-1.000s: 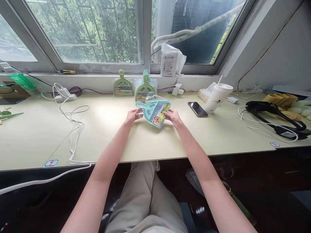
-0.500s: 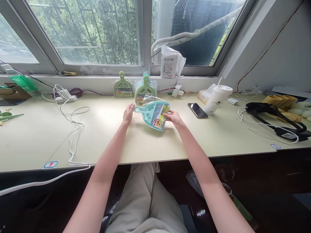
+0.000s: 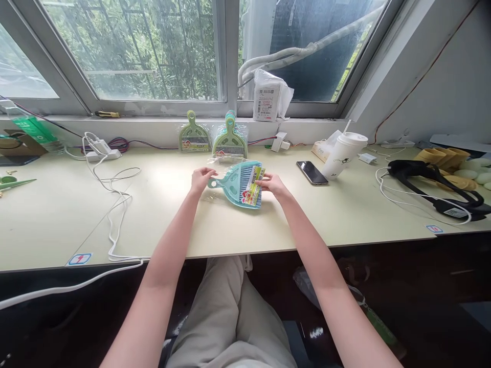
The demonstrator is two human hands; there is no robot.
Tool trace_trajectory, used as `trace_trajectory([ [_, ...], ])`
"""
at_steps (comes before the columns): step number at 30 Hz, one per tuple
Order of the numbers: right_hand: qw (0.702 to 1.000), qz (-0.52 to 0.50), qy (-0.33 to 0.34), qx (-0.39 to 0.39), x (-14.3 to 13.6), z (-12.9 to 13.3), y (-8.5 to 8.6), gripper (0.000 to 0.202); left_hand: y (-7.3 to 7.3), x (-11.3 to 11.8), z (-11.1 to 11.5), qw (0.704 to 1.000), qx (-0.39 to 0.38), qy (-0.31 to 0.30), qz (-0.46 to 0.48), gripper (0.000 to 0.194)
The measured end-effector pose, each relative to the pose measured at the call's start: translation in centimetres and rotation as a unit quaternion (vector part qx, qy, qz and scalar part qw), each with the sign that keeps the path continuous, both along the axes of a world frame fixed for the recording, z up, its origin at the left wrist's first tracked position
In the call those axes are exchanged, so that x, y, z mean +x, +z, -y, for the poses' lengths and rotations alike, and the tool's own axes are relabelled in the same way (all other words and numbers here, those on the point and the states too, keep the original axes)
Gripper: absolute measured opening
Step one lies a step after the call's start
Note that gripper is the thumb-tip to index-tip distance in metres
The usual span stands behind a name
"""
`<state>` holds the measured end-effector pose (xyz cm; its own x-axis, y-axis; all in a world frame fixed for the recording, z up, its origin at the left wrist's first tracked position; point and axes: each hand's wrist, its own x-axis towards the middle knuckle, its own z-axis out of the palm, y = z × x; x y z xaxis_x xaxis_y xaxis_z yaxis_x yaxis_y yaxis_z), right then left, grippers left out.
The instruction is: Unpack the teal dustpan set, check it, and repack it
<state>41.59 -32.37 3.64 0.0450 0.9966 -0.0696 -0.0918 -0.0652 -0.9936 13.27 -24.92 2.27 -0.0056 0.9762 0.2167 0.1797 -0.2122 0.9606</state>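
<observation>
A light-blue dustpan (image 3: 231,185) with a small striped brush (image 3: 245,180) nested in it is held just over the table, its handle pointing left. A colourful label card (image 3: 252,187) covers part of the bristles. Thin clear plastic seems to wrap the set. My right hand (image 3: 274,185) is closed on the wide bristle end, thumb and fingers at the label. My left hand (image 3: 202,180) is closed in a pinch beside the handle's hanging hole, apparently on the clear plastic bag; the fingertips are partly hidden.
Green dustpan sets (image 3: 194,138) and a stack of more (image 3: 230,140) lean against the wall behind. To the right are a phone (image 3: 312,173), a white cup (image 3: 343,156) and a black strap-like device (image 3: 437,191). White cables (image 3: 118,214) trail over the left side.
The dustpan set has turned to lie more level and shifted slightly left. My left hand has moved a little left and down; my right hand still grips the bristle end.
</observation>
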Motion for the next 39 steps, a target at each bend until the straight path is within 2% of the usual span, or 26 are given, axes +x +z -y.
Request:
trace_trajectory([
  [3, 0.997, -0.039, -0.072, -0.003, 0.4, -0.4, -0.4, 0.033, 0.2, -2.4, -0.5, 0.983, -0.019, 0.175, -0.042, 0.015],
  [6, 0.988, -0.079, -0.136, -0.001, 0.8, -0.8, -0.9, 0.031, 0.5, -5.1, -0.2, 0.922, -0.012, 0.367, -0.123, 0.021],
  [9, 0.982, -0.107, -0.156, -0.004, 0.9, -1.0, -1.2, 0.027, 1.3, -6.5, 0.9, 0.871, 0.004, 0.467, -0.153, 0.052],
  [11, 0.979, -0.126, -0.16, -0.005, 1.0, -1.0, -1.4, 0.023, 2.0, -6.2, 1.7, 0.849, 0.021, 0.502, -0.165, 0.066],
  [13, 0.977, -0.141, -0.162, -0.005, 0.8, -0.9, -1.4, 0.019, 2.5, -4.9, 2.1, 0.86, 0.066, 0.476, -0.17, 0.067],
  [14, 0.976, -0.146, -0.16, -0.002, 0.7, -0.8, -1.4, 0.018, 2.6, -3.9, 2.2, 0.885, 0.09, 0.425, -0.165, 0.063],
  [16, 0.977, -0.15, -0.152, 0.007, 0.4, -0.7, -1.5, 0.017, 2.2, -1.4, 2.3, 0.952, 0.105, 0.251, -0.137, 0.046],
  [17, 0.978, -0.148, -0.143, 0.015, 0.2, -0.7, -1.5, 0.018, 1.7, -0.1, 2.3, 0.98, 0.08, 0.14, -0.118, 0.041],
  [18, 0.981, -0.142, -0.131, 0.024, 0.1, -0.7, -1.6, 0.019, 1.2, 1.2, 2.4, 0.994, 0.03, 0.018, -0.103, 0.042],
  [19, 0.984, -0.132, -0.116, 0.032, -0.1, -0.7, -1.6, 0.019, 0.5, 2.5, 2.4, 0.992, -0.026, -0.09, -0.082, 0.047],
  [20, 0.987, -0.119, -0.104, 0.038, -0.2, -0.7, -1.7, 0.02, -0.1, 3.6, 2.6, 0.981, -0.065, -0.172, -0.061, 0.051],
  [21, 0.989, -0.106, -0.093, 0.041, -0.2, -0.8, -1.8, 0.019, -0.7, 4.4, 2.7, 0.978, -0.083, -0.189, -0.041, 0.053],
  [23, 0.993, -0.086, -0.075, 0.034, -0.3, -0.9, -1.9, 0.016, -1.4, 5.4, 3.0, 0.978, -0.095, -0.186, -0.01, 0.055],
  [26, 0.997, -0.075, -0.032, 0.015, -0.5, -1.1, -2.0, 0.008, -1.6, 5.1, 2.8, 0.981, -0.118, -0.151, 0.01, 0.05],
  [28, 0.998, -0.057, -0.006, -0.004, -0.6, -1.2, -2.1, 0.015, -1.6, 4.5, 2.1, 0.985, -0.134, -0.111, 0.01, 0.044],
  [30, 0.999, -0.029, -0.006, -0.029, -0.6, -1.4, -2.2, 0.031, -1.7, 3.8, 1.3, 0.991, -0.122, -0.058, 0.002, 0.038],
  [34, 0.993, -0.031, -0.096, -0.055, 0.5, -2.2, -2.5, 0.065, -2.5, 2.9, -0.2, 0.998, -0.041, 0.035, -0.032, 0.018],
  [36, 0.983, -0.08, -0.155, -0.054, 1.4, -2.4, -2.6, 0.076, -2.8, 2.7, -0.5, 0.998, -0.024, 0.043, -0.041, 0.018],
  [39, 0.967, -0.154, -0.199, -0.048, 2.6, -2.5, -2.5, 0.085, -2.9, 2.7, -0.4, 0.998, -0.019, 0.035, -0.056, 0.023],
])
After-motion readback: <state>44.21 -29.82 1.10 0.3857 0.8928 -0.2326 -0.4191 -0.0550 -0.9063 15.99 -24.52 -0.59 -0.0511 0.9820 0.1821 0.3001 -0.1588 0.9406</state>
